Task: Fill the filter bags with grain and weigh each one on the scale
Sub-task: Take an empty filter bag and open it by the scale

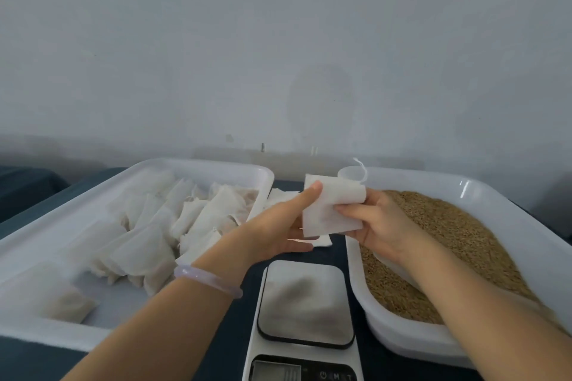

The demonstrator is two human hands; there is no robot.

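Scale: one scale (305,303), closest, in the middle.
Trays: two. The left tray (46,337) has a heap of full bags (173,216), too many to count. The right tray (399,340) has grain (448,226).
Hands: two. The left hand (278,223) and right hand (380,223) both pinch one filter bag (328,210), up between the trays.
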